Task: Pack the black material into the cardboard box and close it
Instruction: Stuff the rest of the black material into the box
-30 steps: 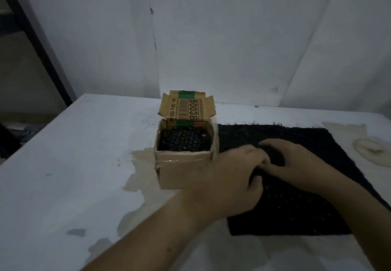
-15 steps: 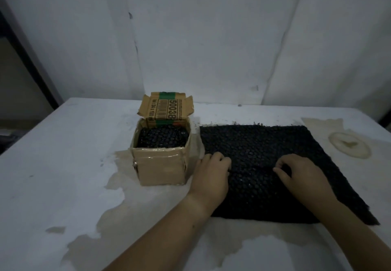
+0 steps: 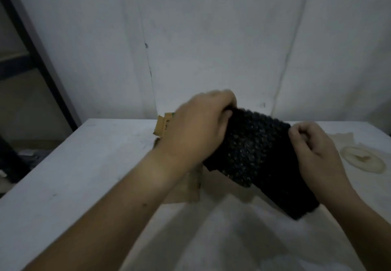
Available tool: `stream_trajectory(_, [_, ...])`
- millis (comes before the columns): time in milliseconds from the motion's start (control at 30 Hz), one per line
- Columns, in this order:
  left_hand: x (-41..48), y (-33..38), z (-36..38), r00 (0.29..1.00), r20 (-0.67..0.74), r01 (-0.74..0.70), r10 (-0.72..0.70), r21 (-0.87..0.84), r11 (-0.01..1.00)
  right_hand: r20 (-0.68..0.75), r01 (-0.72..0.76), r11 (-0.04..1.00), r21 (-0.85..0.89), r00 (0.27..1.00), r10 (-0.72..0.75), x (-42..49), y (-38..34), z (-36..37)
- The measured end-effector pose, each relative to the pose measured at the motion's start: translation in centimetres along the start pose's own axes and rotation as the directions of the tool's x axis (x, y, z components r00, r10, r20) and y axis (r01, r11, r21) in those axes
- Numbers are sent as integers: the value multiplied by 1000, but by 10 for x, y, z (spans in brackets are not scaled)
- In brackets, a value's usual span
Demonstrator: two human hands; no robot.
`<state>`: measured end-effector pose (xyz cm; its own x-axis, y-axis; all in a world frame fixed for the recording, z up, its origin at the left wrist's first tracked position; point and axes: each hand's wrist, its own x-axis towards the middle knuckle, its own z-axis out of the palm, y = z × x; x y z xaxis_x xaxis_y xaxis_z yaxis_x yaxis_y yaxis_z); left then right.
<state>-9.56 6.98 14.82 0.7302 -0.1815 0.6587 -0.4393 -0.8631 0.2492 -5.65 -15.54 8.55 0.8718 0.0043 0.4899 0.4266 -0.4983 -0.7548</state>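
Observation:
A black bubbly sheet (image 3: pixel 251 154) is lifted off the table and hangs folded between my hands. My left hand (image 3: pixel 201 129) grips its upper left edge, fingers curled over the top. My right hand (image 3: pixel 315 146) pinches its right edge. The cardboard box (image 3: pixel 191 184) stands behind my left hand and forearm, mostly hidden. Only its raised back flap (image 3: pixel 164 125) and a strip of its front wall show. What the box holds is hidden.
The white table (image 3: pixel 84 175) has worn brownish patches and a round stain (image 3: pixel 359 160) at the right. A white wall rises right behind the table. A dark frame (image 3: pixel 38 55) stands at the far left beyond the table's edge.
Both hands have lifted the black sheet off the table, gathered it into a narrower fold and brought it up to the box. My left hand now covers the box.

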Motion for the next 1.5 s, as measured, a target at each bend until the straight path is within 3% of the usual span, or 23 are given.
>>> stream_trajectory(267, [23,-20,-142,966,-255,7,43,193,981,-128,364,896,252,931,-342,40,-121,20])
stream_trajectory(400, [-3,-48,-158,970,-241,90,-45,178,980,80,439,882,173,886,-456,40,-132,46])
stream_trajectory(500, [-32,-81,-135,974,-58,228,-221,300,926,353,384,922,43,858,-374,34,-106,71])
stream_trajectory(600, [-58,-107,-97,875,229,341,-426,334,879,567,357,932,-69,782,-258,23,-76,93])
stream_trajectory(667, [-73,-115,-73,834,322,373,-449,273,887,658,363,923,-129,728,-194,16,-59,105])
stream_trajectory(833, [-83,-109,-40,779,459,435,-428,97,895,688,432,885,-174,697,-205,9,-42,117])
stream_trajectory(1000, [-83,-100,-41,673,555,589,-489,-2,808,719,520,825,-219,658,-224,14,-47,117])
stream_trajectory(1133, [-71,-108,-33,695,525,491,-490,150,858,778,490,823,-286,621,-99,20,-57,120])
stream_trajectory(1267, [-58,-104,-23,518,695,433,-499,289,854,819,482,778,-403,569,72,26,-63,130])
stream_trajectory(1500, [-45,-108,-13,379,745,494,-548,338,801,825,468,717,-517,496,271,40,-70,146])
